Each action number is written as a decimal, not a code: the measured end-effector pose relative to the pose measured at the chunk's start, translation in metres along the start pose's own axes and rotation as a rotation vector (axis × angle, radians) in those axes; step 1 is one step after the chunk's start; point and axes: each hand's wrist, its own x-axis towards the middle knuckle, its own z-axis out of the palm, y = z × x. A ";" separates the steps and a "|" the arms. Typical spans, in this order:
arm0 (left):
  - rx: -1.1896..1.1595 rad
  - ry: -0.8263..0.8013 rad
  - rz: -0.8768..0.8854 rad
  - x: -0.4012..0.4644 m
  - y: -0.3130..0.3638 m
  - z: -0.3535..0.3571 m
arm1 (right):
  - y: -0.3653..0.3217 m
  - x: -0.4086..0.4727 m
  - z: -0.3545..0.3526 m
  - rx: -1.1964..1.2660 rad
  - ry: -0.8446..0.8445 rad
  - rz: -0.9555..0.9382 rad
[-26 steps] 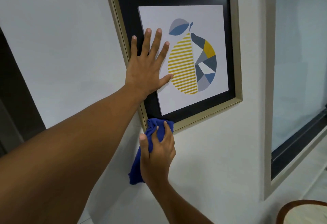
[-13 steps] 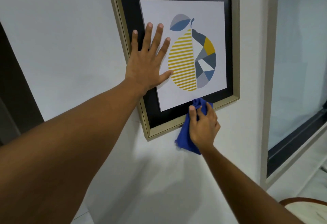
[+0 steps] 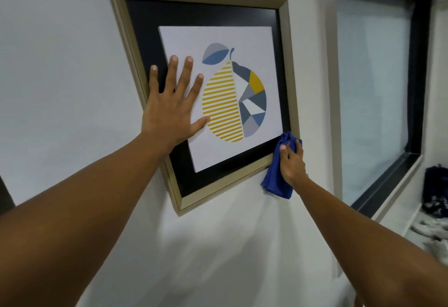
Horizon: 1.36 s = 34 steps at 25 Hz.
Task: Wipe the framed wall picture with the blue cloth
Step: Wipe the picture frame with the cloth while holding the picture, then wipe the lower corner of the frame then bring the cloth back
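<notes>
**Cloth at lower right corner of frame**

The framed picture [image 3: 257, 47] hung on a white wall [image 3: 60, 52], appearing skewed in the wide-angle view. Gold-toned frame, black mat, white print of a pear-like fruit in yellow stripes and grey-blue facets.

The left hand [image 3: 169, 110] lay flat against the picture, fingers spread and grip apart, holding nothing. Its palm covered the left frame edge and mat; the fingertips and thumb reached onto the white print, the thumb touching the striped part of the fruit.

The right hand [image 3: 292, 161] had its grip clamped on the blue cloth [image 3: 276, 183], pressed to the frame's lower right corner. A bunched part of the cloth showed above the fingers, over the corner of the mat and frame; the rest hung below the hand against the wall.

To the right, a dark-framed window [image 3: 378, 88] was set in the wall. At the far right edge, low down, dark and pale items lay blurred; could not tell what they were.
</notes>
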 end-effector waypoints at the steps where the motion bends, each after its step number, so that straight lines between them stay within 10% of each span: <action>1: -0.001 0.008 0.003 0.000 0.000 0.001 | 0.004 0.002 -0.002 -0.010 -0.007 -0.039; 8: -0.170 0.117 0.282 -0.009 0.134 0.017 | 0.033 0.012 -0.035 0.308 0.071 -0.236; 13: -0.534 -0.145 0.343 0.004 0.346 0.038 | 0.106 0.020 -0.108 0.167 0.103 -0.365; 25: -1.576 -0.935 0.638 -0.225 0.848 0.066 | 0.563 -0.078 -0.261 -0.443 -0.015 0.387; 34: -1.196 -0.999 0.852 -0.406 1.052 0.126 | 0.829 -0.138 -0.260 -1.078 -0.457 0.388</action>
